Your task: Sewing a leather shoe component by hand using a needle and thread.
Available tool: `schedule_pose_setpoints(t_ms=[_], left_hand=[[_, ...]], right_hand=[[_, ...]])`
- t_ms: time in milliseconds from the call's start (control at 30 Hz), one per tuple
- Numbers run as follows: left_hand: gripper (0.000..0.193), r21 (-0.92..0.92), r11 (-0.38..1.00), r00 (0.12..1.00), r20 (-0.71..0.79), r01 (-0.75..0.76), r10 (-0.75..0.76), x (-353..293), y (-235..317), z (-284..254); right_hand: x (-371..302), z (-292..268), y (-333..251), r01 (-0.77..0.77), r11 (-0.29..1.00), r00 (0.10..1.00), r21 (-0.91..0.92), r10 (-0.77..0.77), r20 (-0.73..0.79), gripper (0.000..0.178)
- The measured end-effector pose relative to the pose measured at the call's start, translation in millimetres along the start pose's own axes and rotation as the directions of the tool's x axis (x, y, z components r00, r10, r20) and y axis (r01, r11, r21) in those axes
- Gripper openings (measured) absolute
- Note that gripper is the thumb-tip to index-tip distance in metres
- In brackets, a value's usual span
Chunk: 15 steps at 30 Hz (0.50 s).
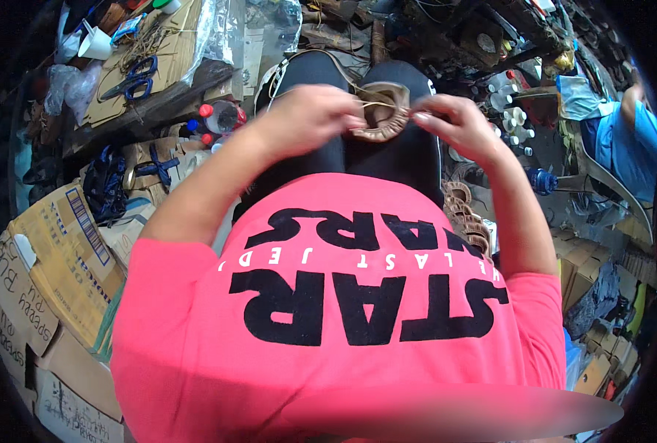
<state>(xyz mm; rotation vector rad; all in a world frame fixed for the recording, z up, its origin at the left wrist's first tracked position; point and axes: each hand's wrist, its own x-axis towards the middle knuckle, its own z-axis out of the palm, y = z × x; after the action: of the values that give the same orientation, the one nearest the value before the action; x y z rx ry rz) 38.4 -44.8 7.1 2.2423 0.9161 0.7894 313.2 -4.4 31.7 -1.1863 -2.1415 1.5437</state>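
A brown leather shoe upper (pixel 387 131) with a puckered, gathered edge rests on my dark-trousered thighs, between my hands. My left hand (pixel 315 114), smeared by motion, is closed at its left side. Pale thread (pixel 369 101) runs from these fingers across the opening of the upper. At the right end of the puckered edge, my right hand (pixel 457 124) is closed in a pinch; what its fingertips hold is too small to make out. More brown gathered uppers (pixel 465 214) lie stacked beside my right hip.
Blue-handled scissors (pixel 138 77) lie on cardboard at the far left, near a white cup (pixel 95 43). A red-capped bottle (pixel 221 117) stands left of my knee. Several small bottles (pixel 509 111) crowd the right. Flattened cardboard boxes (pixel 63 255) cover the near left. Someone's blue clothing (pixel 631 148) shows far right.
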Motion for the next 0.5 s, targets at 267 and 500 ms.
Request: schedule_pose_setpoints(t_ms=[267, 500], left_hand=[[0.034, 0.436, -0.046, 0.405, -0.867, 0.899, -0.290, -197.5, -39.9, -288.2], [0.039, 0.151, 0.894, 0.855, -0.394, 0.422, -0.337, -38.7, -23.4, -64.6]], right_hand=[[-264.1, -227.2, 192.9, -0.856, 0.165, 0.511, -0.490, 0.413, -0.753, 0.032], [-82.6, -65.3, 110.9, -0.414, 0.890, 0.859, -0.191, 0.312, -0.407, 0.047]])
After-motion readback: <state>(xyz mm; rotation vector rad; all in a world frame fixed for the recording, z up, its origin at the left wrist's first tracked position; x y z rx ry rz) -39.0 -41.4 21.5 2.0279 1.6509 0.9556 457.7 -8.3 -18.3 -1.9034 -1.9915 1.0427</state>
